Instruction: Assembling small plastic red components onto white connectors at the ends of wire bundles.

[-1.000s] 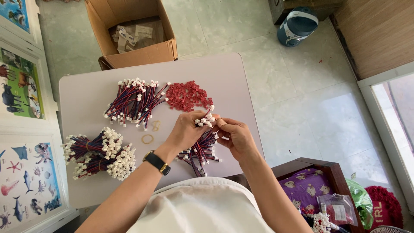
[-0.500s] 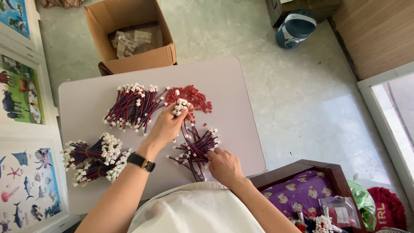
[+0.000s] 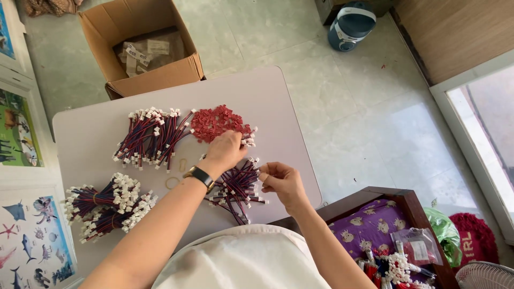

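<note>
**While the left hand is reaching out, the loose wires are lying between the two hands**

While the left hand (image 3: 227, 151) is stretching away from the body toward the pile of red connectors (image 3: 217, 122), its fingers are curling down onto the near edge of that pile, right beside a small cluster of white plugs (image 3: 248, 140); whether they are pinching a piece is hidden under the knuckles. The right hand (image 3: 281, 182) is hovering closer to the body, its thumb and forefinger pressing together, perhaps on something small, though the pinch is too fine to make out. The loose wire bundle (image 3: 238, 187) is lying on the table (image 3: 284, 101) between the two hands, just left of the right hand's fingertips and directly below the left wrist with its watch (image 3: 198, 176). Its wires are fanning out, with the long axis running roughly from the near left toward the far right. The right hand is sitting nearer to this bundle, almost touching its plug ends. Finished bundles (image 3: 152, 138) are resting farther left, well apart.
</note>
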